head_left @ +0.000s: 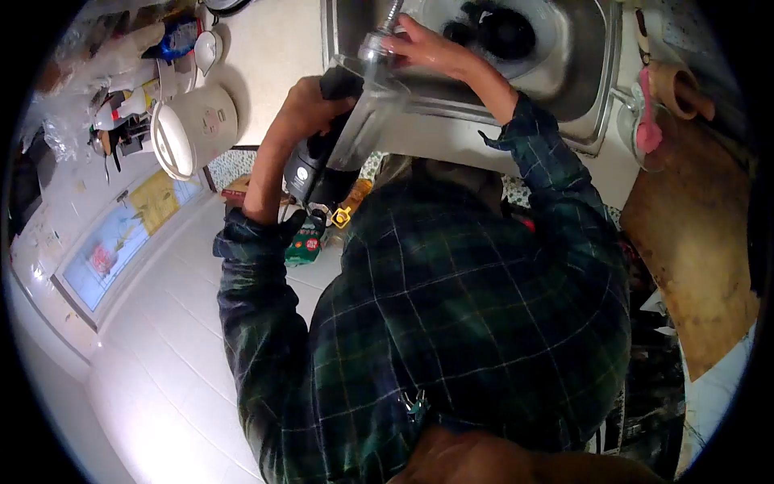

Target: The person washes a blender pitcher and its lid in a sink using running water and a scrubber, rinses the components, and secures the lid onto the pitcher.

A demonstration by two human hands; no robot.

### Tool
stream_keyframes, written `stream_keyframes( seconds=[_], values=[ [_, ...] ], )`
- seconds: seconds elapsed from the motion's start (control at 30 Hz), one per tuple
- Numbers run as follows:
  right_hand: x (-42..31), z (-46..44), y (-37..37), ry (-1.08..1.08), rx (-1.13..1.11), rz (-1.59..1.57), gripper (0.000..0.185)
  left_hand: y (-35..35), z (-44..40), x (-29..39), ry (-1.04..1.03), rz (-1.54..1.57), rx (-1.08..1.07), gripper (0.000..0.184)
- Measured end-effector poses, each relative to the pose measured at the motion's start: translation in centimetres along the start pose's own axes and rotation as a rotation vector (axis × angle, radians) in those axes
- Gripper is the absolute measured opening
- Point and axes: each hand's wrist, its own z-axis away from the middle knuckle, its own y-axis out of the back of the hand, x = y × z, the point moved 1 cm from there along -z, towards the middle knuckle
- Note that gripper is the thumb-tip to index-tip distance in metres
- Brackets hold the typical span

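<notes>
My left hand [308, 109] is closed around the black handle [343, 82] of a clear jug [363, 129], which is tilted beside the sink's front left corner. Over the jug's mouth is a metal faucet head [374, 50] on a flexible hose [393, 14]. The fingers of my right hand [419, 47] are closed on that head from the right side. Whether water is flowing cannot be made out. In the steel sink [592, 105], a pale basin [551, 40] holds black round parts [505, 34].
A white lidded pot [197, 129] stands left, near a small white cup [208, 50]. Right of the sink are a glass container [641, 133], a pink item [647, 113] and a brown board [693, 250]. Below the counter edge are a black object [314, 176] and a green package [306, 244].
</notes>
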Motion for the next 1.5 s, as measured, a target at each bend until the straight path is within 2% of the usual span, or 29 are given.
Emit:
stream_keyframes(
  seconds=[0.07,0.13,0.17,0.2,0.3,0.37,0.4,0.47,0.6,0.67,0.7,0.73,0.8,0.83,0.9,0.93,1.0,1.03,1.07,1.13,1.17,1.2,1.27,1.33,1.37,1.4,1.47,1.5],
  values=[
    [1.7,-0.2,1.3,-0.003,0.055,0.124,0.056,-0.3,0.2,-0.4,-0.008,0.016,0.043,0.025],
    [4.0,-1.2,3.7,0.092,0.160,0.689,0.055,-0.3,-0.1,-0.7,-0.040,0.027,0.018,0.023],
    [1.8,-0.6,2.5,-0.066,0.050,0.383,0.060,-0.3,-0.1,-0.6,-0.011,0.030,0.024,0.022],
    [-1.0,0.4,1.2,-0.054,-0.025,0.277,0.070,-0.3,0.2,-0.3,0.024,0.034,0.033,0.022],
    [2.1,-1.0,1.2,0.012,0.127,0.488,0.063,-0.3,0.4,-0.2,0.017,0.034,0.033,0.022],
    [1.0,-0.1,2.0,0.038,0.112,0.465,0.058,-0.3,0.9,-0.5,-0.022,0.047,0.037,0.023],
    [-0.8,0.4,2.0,-0.101,0.065,0.476,0.055,-0.4,0.8,-1.0,-0.031,0.059,0.034,0.024],
    [-2.8,1.9,0.8,-0.149,0.013,0.136,0.052,-0.5,0.5,-1.4,-0.019,0.021,0.047,0.026],
    [-0.9,1.3,1.7,-0.200,0.048,0.270,0.053,-0.7,1.0,-0.8,0.002,0.034,0.073,0.028],
    [-0.4,0.5,1.5,-0.024,0.148,0.361,0.053,-0.3,1.2,-1.5,-0.069,0.117,0.052,0.029],
    [-0.2,0.7,1.6,-0.114,0.113,0.196,0.054,-0.5,1.1,-2.3,-0.096,0.162,0.048,0.030],
    [-0.1,0.8,1.4,-0.084,0.149,0.141,0.042,-0.4,0.5,-2.8,-0.054,0.079,0.035,0.030],
    [0.1,0.5,0.9,-0.041,0.208,0.217,0.042,0.1,0.7,-2.6,-0.083,0.046,0.029,0.023],
    [0.1,0.4,1.1,-0.036,0.204,0.225,0.042,0.1,0.8,-2.3,-0.075,0.055,0.039,0.025],
    [-0.1,0.6,2.4,0.065,0.335,0.855,0.042,0.2,0.9,-1.1,-0.067,0.040,0.042,0.027],
    [-0.8,1.0,2.4,0.065,0.337,0.862,0.042,0.0,1.0,-0.7,-0.044,0.018,0.042,0.029],
    [-2.2,1.3,2.3,-0.060,0.462,1.140,0.039,-0.1,0.7,-0.9,-0.046,0.023,0.073,0.030],
    [-4.0,1.6,1.4,-0.188,0.469,1.186,0.033,-0.1,0.7,-1.0,-0.037,0.024,0.096,0.032],
    [-4.7,1.9,0.6,-0.183,0.470,1.186,0.033,-0.1,0.7,-1.0,-0.037,0.023,0.100,0.032],
    [-5.9,1.7,-0.7,0.070,0.332,1.241,0.038,0.1,1.1,-0.9,-0.117,-0.073,0.191,0.034],
    [-7.1,0.8,-2.2,-0.049,0.277,1.149,0.038,0.4,1.7,-0.5,-0.101,0.005,0.151,0.033],
    [-5.8,-1.0,-2.6,-0.048,0.276,1.145,0.038,0.5,1.7,-0.6,-0.098,0.004,0.151,0.033],
    [-2.2,-6.4,-2.1,0.622,0.496,1.143,0.043,0.7,2.1,-1.2,-0.046,0.006,0.139,0.031],
    [-1.1,-11.1,-1.6,0.491,0.549,1.255,0.049,1.0,3.6,-0.9,-0.057,0.009,0.164,0.036],
    [-1.4,-12.1,-1.7,0.509,0.618,1.354,0.037,1.3,4.5,-0.8,-0.081,0.007,0.182,0.041],
    [-1.7,-13.1,-1.6,0.463,0.610,1.463,0.048,1.4,5.1,-1.1,-0.132,-0.079,0.237,0.039],
    [1.6,-16.9,0.6,0.548,0.677,1.516,0.039,2.0,7.2,-1.1,-0.184,0.009,0.246,0.037],
    [1.0,-16.7,0.4,0.599,0.679,1.521,0.033,1.9,7.8,-1.6,-0.227,0.075,0.285,0.036]
  ],
)
